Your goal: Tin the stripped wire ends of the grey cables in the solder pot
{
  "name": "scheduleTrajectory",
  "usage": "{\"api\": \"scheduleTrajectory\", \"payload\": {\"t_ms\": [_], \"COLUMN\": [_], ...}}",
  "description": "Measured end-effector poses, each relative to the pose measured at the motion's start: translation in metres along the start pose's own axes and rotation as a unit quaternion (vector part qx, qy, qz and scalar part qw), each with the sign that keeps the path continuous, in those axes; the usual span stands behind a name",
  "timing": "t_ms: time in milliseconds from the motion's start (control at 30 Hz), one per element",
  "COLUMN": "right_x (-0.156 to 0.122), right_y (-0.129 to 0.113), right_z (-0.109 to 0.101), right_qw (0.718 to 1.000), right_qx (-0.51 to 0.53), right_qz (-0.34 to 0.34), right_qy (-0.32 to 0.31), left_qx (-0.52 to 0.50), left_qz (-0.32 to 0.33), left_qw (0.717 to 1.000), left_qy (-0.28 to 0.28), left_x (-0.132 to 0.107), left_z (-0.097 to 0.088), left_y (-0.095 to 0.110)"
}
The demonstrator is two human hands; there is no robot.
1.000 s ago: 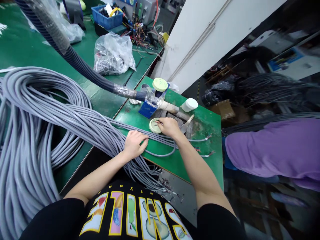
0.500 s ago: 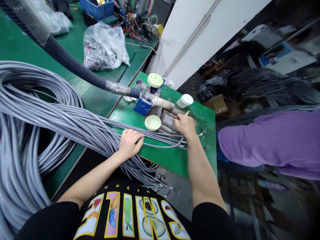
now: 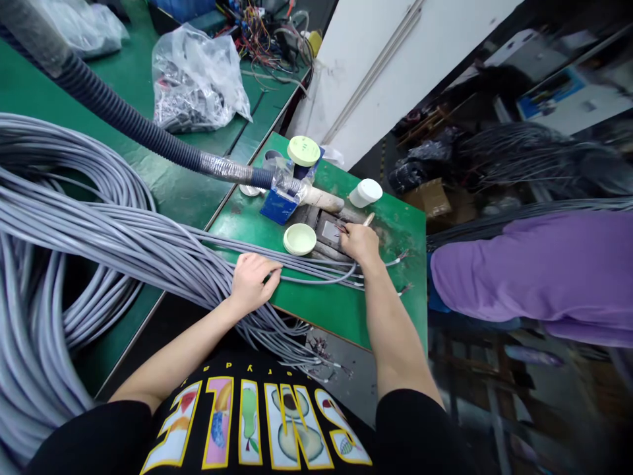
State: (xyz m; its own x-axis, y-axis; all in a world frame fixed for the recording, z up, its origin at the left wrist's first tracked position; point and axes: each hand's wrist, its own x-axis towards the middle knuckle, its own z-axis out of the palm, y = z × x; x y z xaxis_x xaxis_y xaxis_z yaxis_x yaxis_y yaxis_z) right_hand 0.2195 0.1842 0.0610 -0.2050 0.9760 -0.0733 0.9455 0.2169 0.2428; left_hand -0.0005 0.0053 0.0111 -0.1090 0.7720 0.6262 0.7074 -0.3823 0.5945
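Note:
My left hand (image 3: 253, 282) is closed over a bundle of grey cables (image 3: 217, 270) at the near edge of the small green table, its thumb pointing right. In my right hand (image 3: 361, 243) the end of one grey cable is pinched, and the cable curves back under the wrist toward the left. Thin dark wires (image 3: 341, 227) stick out from its fingertips over a square metal pot (image 3: 330, 232) with a flat silvery surface. A pale open tub (image 3: 299, 239) stands just left of the pot. Other cable ends with bared wires (image 3: 403, 256) lie right of my wrist.
A ribbed hose (image 3: 148, 135) crosses from the upper left and ends in a pale nozzle (image 3: 322, 199) behind the pot. Nearby are a white tub (image 3: 366, 192) and a yellow-green lid (image 3: 303, 150). Large cable coils (image 3: 34, 264) fill the left. A person in purple (image 3: 534, 277) is at right.
The view has shifted slightly. The wires in my right hand still extend over the pot, with the hand turned a little. My left hand keeps its place on the cables.

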Motion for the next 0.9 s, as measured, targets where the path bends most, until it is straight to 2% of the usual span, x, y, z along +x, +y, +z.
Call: {"api": "scheduleTrajectory", "payload": {"t_ms": [433,533,600,667,767,900], "right_x": [0.005,0.004,0.003,-0.002,-0.014,-0.034], "right_y": [0.0,0.005,0.011,0.016,0.018,0.013], "right_z": [0.006,0.002,-0.002,-0.006,-0.013,-0.022], "right_qw": [1.0,0.999,0.994,0.977,0.923,0.86], "right_qx": [0.004,0.04,0.102,0.206,0.378,0.507], "right_qz": [-0.004,-0.001,-0.001,-0.007,-0.025,-0.036], "right_qy": [-0.007,0.013,0.034,0.054,0.065,0.041], "left_qx": [-0.003,-0.008,-0.008,-0.006,-0.005,-0.008], "left_qz": [-0.004,-0.01,-0.022,-0.033,-0.036,-0.028], "left_qw": [1.0,1.0,1.0,0.999,0.999,0.999], "left_qy": [0.006,0.0,-0.012,-0.023,-0.025,-0.022], "left_x": [-0.001,-0.001,-0.001,-0.001,-0.001,-0.001], "left_z": [0.001,0.001,0.0,0.0,0.0,0.0], "left_y": [-0.001,-0.002,-0.001,-0.001,0.0,0.0]}}
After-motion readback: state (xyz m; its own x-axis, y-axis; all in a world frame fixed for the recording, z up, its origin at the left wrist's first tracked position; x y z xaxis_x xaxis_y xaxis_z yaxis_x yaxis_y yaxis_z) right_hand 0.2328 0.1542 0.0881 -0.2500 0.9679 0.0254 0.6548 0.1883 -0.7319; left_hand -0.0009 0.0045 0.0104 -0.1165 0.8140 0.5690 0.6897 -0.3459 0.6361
